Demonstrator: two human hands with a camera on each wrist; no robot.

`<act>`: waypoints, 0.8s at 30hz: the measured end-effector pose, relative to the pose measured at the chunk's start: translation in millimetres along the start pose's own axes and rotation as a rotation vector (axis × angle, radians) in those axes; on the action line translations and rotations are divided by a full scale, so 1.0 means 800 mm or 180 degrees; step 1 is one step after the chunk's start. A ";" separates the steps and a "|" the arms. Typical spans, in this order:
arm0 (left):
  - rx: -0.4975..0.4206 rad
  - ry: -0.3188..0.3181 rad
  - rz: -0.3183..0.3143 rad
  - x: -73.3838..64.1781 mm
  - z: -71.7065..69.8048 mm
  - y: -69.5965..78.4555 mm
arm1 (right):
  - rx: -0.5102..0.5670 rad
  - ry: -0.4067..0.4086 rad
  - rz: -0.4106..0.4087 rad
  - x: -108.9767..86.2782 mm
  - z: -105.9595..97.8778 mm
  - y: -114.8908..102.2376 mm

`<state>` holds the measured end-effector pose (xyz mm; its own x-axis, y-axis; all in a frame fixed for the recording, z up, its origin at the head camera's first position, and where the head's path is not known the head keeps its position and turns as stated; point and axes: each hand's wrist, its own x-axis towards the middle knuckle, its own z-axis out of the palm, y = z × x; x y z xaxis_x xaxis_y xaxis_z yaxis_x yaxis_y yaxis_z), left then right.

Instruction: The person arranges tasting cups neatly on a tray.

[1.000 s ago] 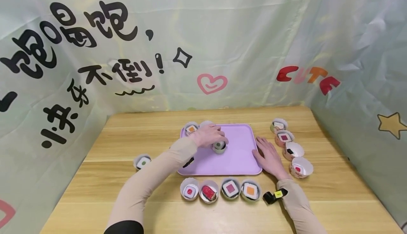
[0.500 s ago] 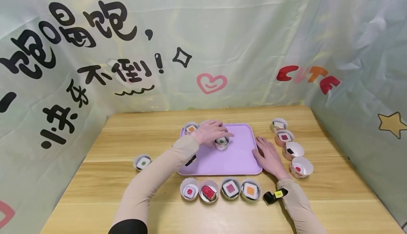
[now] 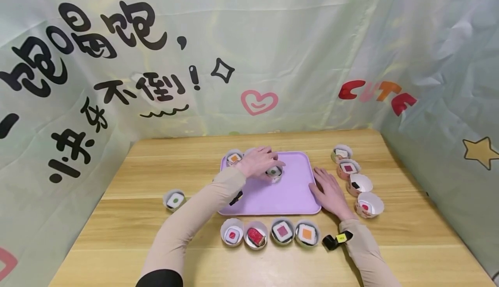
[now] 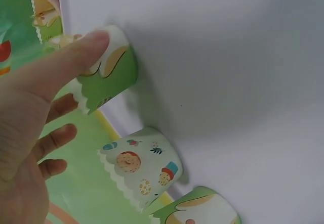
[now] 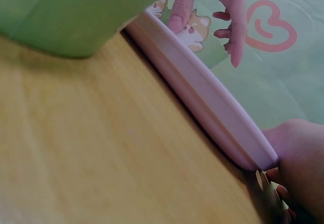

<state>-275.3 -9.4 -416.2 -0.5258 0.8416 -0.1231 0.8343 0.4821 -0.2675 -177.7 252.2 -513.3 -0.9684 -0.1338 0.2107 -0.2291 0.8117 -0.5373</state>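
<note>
My left hand (image 3: 259,161) reaches over the purple tray (image 3: 292,191). Its thumb touches the side of a green paper baking cup (image 4: 114,77) with a dog drawing, while the other fingers stand spread and apart from it. That cup (image 3: 274,174) holds a sushi-like piece with a green centre. Behind the hand, along the tray's back left, stand a cup with an orange-centred piece (image 3: 234,158) and another cup (image 3: 249,150), partly hidden. My right hand (image 3: 330,191) rests with straight fingers against the tray's right rim (image 5: 212,92).
Before the tray stands a row of filled cups, among them one with a red piece (image 3: 256,237). Several more line the table's right, such as a white-walled cup (image 3: 376,200). A lone cup (image 3: 174,200) sits at the left. Printed cloth (image 3: 304,62) encloses the table.
The cup by my left thumb has moved slightly back and to the right across the tray. My left fingers have spread away from it. The right hand has kept its place.
</note>
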 end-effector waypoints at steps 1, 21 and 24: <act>0.0011 0.0049 -0.0043 0.000 0.001 0.000 | -0.0005 -0.0004 0.0000 0.000 0.000 0.000; -0.0021 0.0301 -0.0803 0.014 0.014 0.013 | -0.0028 -0.0042 0.0004 -0.001 -0.002 -0.003; -0.0043 0.0345 -0.0872 0.018 0.015 0.013 | -0.0031 -0.0031 0.0017 -0.001 -0.002 -0.002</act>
<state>-276.0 4.9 -432.5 -0.7116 0.7004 0.0549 0.6662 0.6975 -0.2639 -176.4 251.9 -511.1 -0.9705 -0.1349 0.1998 -0.2229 0.8180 -0.5303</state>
